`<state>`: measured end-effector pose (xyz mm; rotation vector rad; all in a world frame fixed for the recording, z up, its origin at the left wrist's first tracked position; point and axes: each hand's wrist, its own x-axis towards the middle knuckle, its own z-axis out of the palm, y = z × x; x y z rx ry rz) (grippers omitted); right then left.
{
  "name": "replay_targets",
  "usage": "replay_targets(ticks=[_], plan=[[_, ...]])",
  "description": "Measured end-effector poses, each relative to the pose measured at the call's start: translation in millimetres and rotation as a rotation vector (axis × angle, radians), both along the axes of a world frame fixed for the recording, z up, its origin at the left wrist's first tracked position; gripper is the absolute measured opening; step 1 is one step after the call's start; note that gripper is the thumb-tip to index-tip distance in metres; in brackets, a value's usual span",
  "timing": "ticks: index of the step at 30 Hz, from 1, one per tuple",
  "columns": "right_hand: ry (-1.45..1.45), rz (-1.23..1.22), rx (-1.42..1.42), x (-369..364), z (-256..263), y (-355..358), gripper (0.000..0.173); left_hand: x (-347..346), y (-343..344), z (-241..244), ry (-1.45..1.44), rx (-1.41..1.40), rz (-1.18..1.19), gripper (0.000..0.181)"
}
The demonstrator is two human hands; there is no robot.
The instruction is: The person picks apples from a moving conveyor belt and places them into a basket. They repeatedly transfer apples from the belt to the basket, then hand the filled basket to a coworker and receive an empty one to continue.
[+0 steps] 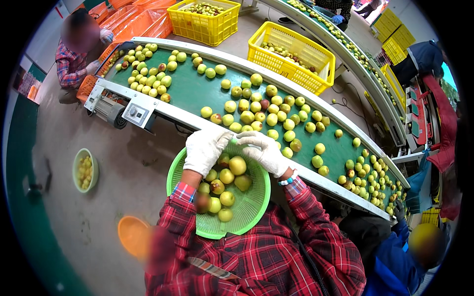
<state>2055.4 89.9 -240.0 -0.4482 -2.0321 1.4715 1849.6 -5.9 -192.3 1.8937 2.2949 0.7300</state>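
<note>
My left hand (207,151), in a white knit glove, bends its fingers over the far rim of a light-green plastic mesh basket (255,207). Its fingertips are turned inward, and I cannot tell what lies beneath them. Opposite it, my right hand (263,151), gloved alike, reaches toward the same rim with its fingers apart and no fruit visible in it. Several yellow-green jujubes (227,198), some with brown patches, lie in the basket. The basket is against my body, beside the near rail of a conveyor with a green belt (185,88), where many loose jujubes (255,107) are spread.
Yellow crates (292,76) of fruit stand beyond the belt; orange crates (137,26) are at far left. A pale bowl (85,170) of fruit and an orange basin (134,236) are on the floor. Co-workers sit left (72,70) and right (396,259). A motor (109,111) juts from the conveyor.
</note>
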Motion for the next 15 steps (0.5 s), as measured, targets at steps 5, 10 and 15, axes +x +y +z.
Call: replay_targets(ticks=[5, 10, 15], plan=[[0.053, -0.309, -0.315, -8, -21, 10, 0.019, 15, -2, 1, 0.028, -0.030, 0.029, 0.025], [-0.053, -0.675, 0.401, -45, -39, 116, 0.030, 32, -1, -3, 0.036, 0.037, 0.011, 0.028], [-0.482, -0.487, 0.779, -76, -19, 192, 0.035, 47, 1, -9, 0.059, 0.027, 0.028, 0.027]])
